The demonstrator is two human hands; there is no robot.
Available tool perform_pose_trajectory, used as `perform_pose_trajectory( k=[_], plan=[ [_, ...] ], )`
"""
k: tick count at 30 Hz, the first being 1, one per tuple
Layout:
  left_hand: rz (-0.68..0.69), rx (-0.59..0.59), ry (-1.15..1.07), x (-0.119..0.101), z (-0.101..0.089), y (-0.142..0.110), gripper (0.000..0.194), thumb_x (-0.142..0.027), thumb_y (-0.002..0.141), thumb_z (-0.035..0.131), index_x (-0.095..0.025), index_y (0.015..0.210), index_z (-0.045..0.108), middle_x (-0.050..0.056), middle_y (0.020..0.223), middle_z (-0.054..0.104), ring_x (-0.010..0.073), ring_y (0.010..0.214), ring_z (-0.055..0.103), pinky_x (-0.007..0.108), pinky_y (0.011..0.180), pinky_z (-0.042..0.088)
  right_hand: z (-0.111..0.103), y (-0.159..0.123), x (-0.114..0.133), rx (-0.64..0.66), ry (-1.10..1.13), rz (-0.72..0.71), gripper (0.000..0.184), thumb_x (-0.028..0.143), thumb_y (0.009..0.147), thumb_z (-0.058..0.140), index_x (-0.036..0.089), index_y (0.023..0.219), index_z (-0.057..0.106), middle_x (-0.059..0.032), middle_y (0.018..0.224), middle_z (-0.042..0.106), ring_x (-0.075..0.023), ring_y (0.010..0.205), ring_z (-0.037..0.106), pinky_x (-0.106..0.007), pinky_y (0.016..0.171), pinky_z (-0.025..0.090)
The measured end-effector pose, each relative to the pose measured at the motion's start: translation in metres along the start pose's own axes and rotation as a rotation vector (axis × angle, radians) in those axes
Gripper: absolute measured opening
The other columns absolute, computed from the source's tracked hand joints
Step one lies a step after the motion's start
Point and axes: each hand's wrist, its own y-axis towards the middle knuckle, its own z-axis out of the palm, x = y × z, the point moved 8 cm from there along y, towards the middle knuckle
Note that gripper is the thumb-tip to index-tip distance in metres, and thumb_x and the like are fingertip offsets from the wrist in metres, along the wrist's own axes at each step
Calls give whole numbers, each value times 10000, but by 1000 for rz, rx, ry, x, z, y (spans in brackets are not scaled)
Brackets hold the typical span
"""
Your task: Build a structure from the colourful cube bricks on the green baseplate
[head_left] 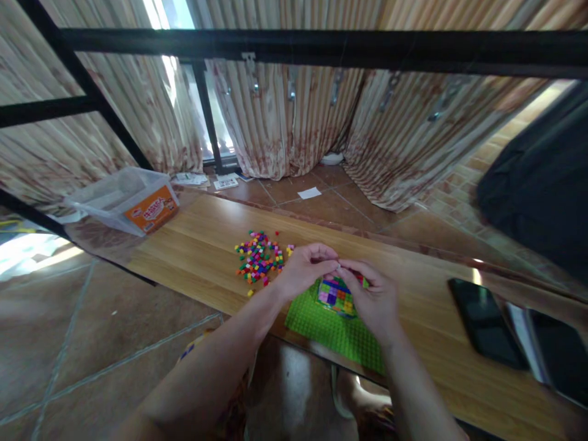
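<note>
My left hand [307, 268] and my right hand [374, 299] meet fingertip to fingertip above a multicoloured block structure [337, 297]. Both are closed in a pinch around a tiny pale piece [339, 267], too small to name. The structure, built of small toy bricks in purple, green, orange, blue and red, stands on a green studded baseplate [328, 331]. My fingers hide its far side and part of its top. To the left of my left hand lies a loose pile of small coloured bricks [260, 258] on the wooden table [197, 245].
A clear plastic box [110, 199] with an orange label stands at the table's left end. On the right lie a dark phone [487, 321] and another dark flat device [558, 352]. Black metal bars [294, 46] and curtains [285, 122] are beyond the table.
</note>
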Motion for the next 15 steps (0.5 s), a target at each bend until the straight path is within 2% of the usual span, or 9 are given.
perform_pose_trajectory(
  k=[3,6,10,12,15],
  plan=[
    [-43,2,-18,4,4,1,343,-289,667,804,-132,903,610,-5,764,659,100,657,635,241,663,524,-6,1,-3,-26,-3,28,134,356,835,670,261,884,750,-18,888,724,-172,821,664,-310,763,531],
    [-51,-16,31,5,3,4,258,-262,746,733,-141,939,611,4,779,666,110,666,651,241,656,522,-20,2,-7,-80,-46,53,146,372,816,679,251,848,754,-23,857,727,-180,795,663,-320,747,532],
    [36,-245,266,0,-24,10,97,-177,819,612,-130,899,638,11,768,668,88,640,613,223,660,500,-44,3,-17,-164,-133,124,161,384,777,707,233,806,756,-32,835,732,-192,772,665,-329,722,529],
    [76,-322,400,-1,-35,12,100,-158,812,605,-125,887,662,28,801,683,100,695,614,233,710,501,-44,3,-24,-119,-163,149,172,393,774,705,232,808,757,-36,853,733,-194,785,666,-329,727,525],
    [64,-284,505,5,-36,15,153,-176,822,597,-114,929,687,66,886,711,134,786,628,265,774,505,-30,0,-30,17,-186,148,195,414,797,677,241,831,761,-41,887,724,-194,817,659,-331,758,513]
  ],
)
